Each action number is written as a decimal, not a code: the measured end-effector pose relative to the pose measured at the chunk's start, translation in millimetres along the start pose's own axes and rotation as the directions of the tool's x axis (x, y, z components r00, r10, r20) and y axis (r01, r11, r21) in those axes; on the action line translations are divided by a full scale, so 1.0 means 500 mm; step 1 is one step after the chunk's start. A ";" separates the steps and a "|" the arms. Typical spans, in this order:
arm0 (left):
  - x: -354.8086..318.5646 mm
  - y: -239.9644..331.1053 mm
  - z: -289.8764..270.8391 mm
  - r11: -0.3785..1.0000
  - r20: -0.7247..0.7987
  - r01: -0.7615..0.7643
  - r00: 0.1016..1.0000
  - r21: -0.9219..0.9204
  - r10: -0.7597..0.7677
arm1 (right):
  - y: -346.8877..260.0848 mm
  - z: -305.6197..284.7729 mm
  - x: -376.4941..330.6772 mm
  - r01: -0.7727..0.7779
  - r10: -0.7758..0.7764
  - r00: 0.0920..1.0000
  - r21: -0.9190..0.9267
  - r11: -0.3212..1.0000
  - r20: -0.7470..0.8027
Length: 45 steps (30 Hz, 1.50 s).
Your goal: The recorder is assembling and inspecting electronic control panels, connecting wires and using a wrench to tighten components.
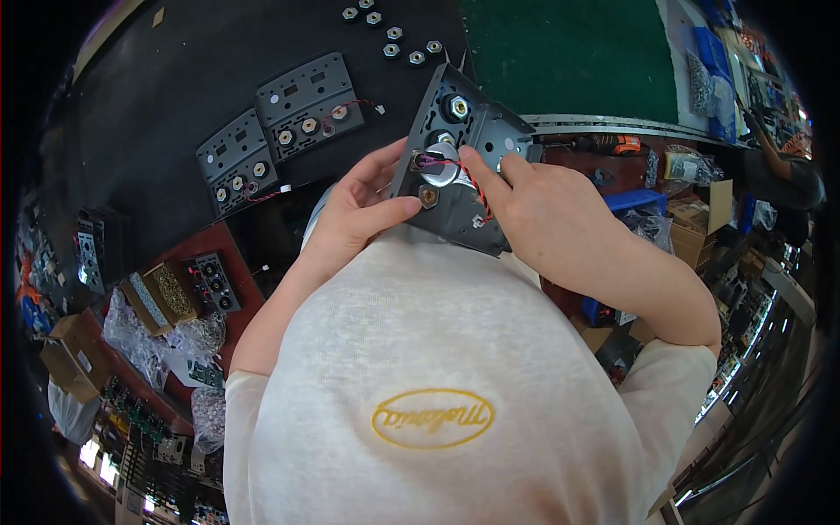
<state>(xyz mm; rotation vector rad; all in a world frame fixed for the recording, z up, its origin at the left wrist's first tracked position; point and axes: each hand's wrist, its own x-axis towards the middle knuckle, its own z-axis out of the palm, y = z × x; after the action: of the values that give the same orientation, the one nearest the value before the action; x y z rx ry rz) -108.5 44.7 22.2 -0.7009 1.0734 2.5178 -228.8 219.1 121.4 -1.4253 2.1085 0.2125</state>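
Observation:
A dark grey bent metal panel (pixel 472 131) is tilted up in front of my chest. My left hand (pixel 372 197) grips its left edge, thumb on the inner face and fingers behind. Brass-centred threaded fittings with nuts (pixel 458 108) sit in a row on the panel. My right hand (pixel 542 197) is closed on a silver wrench (pixel 442 166), whose broad head lies over the middle of the row by a nut. The fingers partly hide the wrench. A red and black twisted wire (pixel 472 179) with a white connector (pixel 479 221) hangs across the panel.
Two similar panels (pixel 306 92) with fittings and wires lie on the black mat at the left. Several loose hex nuts (pixel 394 33) are scattered beyond my hands. An orange and black power screwdriver (pixel 608 144) lies at the right. Small-parts boxes (pixel 166 293) stand at the lower left.

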 end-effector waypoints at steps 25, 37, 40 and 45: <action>-0.039 0.038 -0.070 0.993 0.147 0.099 0.983 0.059 -0.106 | -0.090 -0.006 0.039 0.033 -0.033 0.997 -0.002 0.999 -0.063; -0.038 0.011 -0.097 0.984 0.315 0.138 0.944 -0.110 -0.097 | -0.130 0.012 0.015 -0.124 0.124 0.992 0.077 0.989 -0.003; -0.043 0.005 -0.097 0.986 0.303 0.129 0.949 -0.103 -0.093 | -0.141 0.021 0.015 -0.189 0.201 0.979 0.231 0.954 -0.026; -0.042 0.001 -0.090 0.987 0.287 0.129 0.953 -0.100 -0.095 | -0.145 0.018 0.020 -0.251 0.263 0.965 0.371 0.894 0.019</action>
<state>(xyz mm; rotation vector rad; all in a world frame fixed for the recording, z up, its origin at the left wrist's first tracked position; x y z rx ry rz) -77.3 9.3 7.0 -0.4015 0.7701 2.5016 -163.5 184.7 122.1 -0.9334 2.2154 -0.1070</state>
